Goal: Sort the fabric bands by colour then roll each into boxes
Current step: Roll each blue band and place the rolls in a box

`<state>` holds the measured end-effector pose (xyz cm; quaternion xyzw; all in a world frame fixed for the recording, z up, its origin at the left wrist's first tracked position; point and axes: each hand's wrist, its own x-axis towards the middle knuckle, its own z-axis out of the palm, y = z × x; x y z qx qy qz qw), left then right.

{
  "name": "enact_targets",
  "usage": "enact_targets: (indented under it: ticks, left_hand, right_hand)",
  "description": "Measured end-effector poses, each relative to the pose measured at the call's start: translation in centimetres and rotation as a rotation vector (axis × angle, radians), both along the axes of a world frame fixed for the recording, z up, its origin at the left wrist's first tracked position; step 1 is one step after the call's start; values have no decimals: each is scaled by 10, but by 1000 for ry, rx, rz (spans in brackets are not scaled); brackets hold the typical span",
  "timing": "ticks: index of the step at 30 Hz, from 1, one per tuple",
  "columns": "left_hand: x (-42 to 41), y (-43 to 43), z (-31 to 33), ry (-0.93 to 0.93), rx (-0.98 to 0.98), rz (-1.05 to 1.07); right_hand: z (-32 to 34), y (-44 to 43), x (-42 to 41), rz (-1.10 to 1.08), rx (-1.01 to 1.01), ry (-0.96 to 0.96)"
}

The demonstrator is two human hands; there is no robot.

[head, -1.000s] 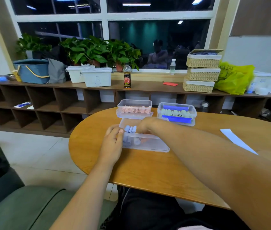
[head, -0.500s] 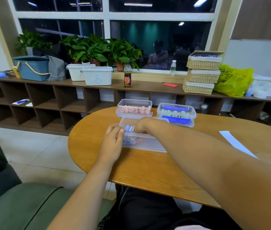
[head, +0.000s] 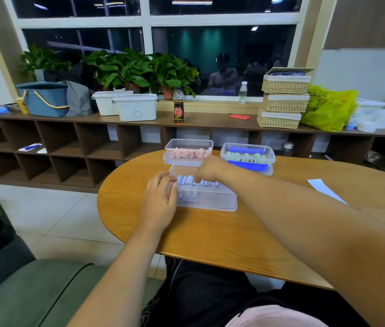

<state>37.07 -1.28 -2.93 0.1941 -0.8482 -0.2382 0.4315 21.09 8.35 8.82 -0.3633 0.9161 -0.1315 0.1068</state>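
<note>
Fabric bands, pale blue, rolled & stood on end in a row along the far wall of the near box, a clear lidless tub on the table; a few more rolls show through its front wall at the L end. L hand sits at the near box's L end, fingers curled over that wall, gripping it. R hand comes in over the far rim of the near box, fingers pointing down among the rolls; tips hidden, so cannot tell whether it pinches a roll or only touches. Just behind the near box, L side: pink box, clear, w/ pink rolls in a row. Behind the near box, R side: green box, clear w/ blue clips, holding pale green rolls. Well to the R of the near box: paper strip, white, flat on the table.
</note>
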Motion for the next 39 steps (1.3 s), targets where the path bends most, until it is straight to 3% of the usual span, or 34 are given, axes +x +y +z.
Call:
enact_targets:
  ticks: [4,7,11,18,24,28,35,39]
  left_hand:
    - [-3,10,2,1,-262,-10]
    - [-14,31,5,30,-294,-53]
    - [-41,81,7,121,-279,-177]
    - [-97,168,-2,-7,-369,-435]
    - [-126,196,-4,-186,-417,-534]
    - [-131,192,-4,-204,-254,-516]
    - [-124,195,-1,-345,-51,-455]
    - [-125,195,1,-363,-15,-444]
  right_hand:
    - [1,50,-13,22,-284,-17]
    - [-4,104,-20,-32,-499,-69]
    - [-29,187,-30,-119,-581,-48]
    - [-85,317,-74,-307,-443,51]
    - [-109,369,-87,-442,-229,280]
    - [-117,394,-71,-543,-255,293]
    - [-116,423,-54,-410,-262,119]
    - [-120,433,-62,-401,-331,165]
